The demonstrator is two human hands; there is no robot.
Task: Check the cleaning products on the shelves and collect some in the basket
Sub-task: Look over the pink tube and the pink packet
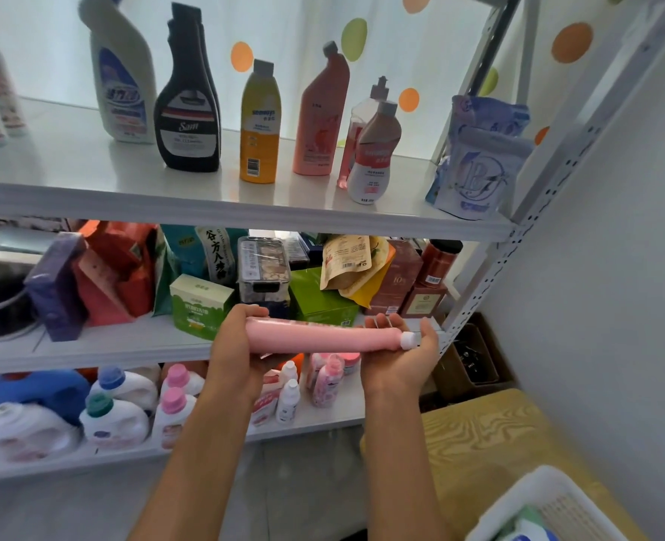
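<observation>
A long pink bottle (323,337) with a white cap lies sideways in both my hands, in front of the middle shelf. My left hand (237,353) grips its base end, fingers curled over the top. My right hand (405,357) holds the cap end, fingers wrapped round the neck. The white basket (533,501) sits at the bottom right on a wooden surface, with something green and blue inside. On the top shelf (206,205) stand a white-blue bottle (122,72), a black bottle (188,107), a yellow bottle (259,123) and a pink bottle (323,111).
Blue-white pouches (479,158) stand at the top shelf's right end. Boxes and bags crowd the middle shelf, among them a green box (198,306). Detergent jugs (116,411) fill the lower shelf. A white wall and the shelf post (518,228) close in on the right. A cardboard box (475,361) sits below.
</observation>
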